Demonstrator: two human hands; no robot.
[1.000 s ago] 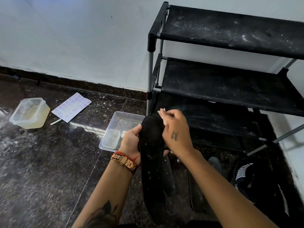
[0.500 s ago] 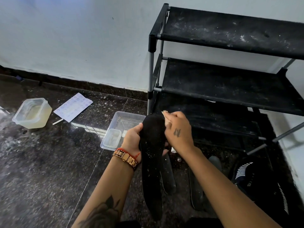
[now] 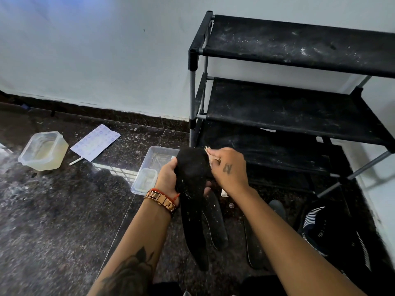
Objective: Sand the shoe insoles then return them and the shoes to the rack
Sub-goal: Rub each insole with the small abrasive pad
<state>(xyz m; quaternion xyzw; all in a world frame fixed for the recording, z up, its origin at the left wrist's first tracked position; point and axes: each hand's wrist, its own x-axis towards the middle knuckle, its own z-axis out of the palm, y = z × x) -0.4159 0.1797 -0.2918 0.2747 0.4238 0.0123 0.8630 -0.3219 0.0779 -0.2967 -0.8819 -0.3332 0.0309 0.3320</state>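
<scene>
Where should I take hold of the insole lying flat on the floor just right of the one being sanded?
Pinch the floor insole at its near, heel end, coming from above with fingers on its two long edges. It lies flat and thin, lengthwise toward you, and its far end is tucked under the held insole and the left hand, so the near end looks easier to reach.

A dark speckled stone floor (image 3: 53,221) met a pale wall (image 3: 96,50). Far to the left of the hands sat a clear plastic tub holding yellowish liquid (image 3: 42,151). Between that tub and the hands lay a white printed paper sheet (image 3: 95,142), tilted, with a small white stick (image 3: 75,161) just beside its near corner. Just left of the hands rested a clear shallow plastic tray (image 3: 149,161), with a smaller clear lidded box (image 3: 146,180) inside it.
</scene>
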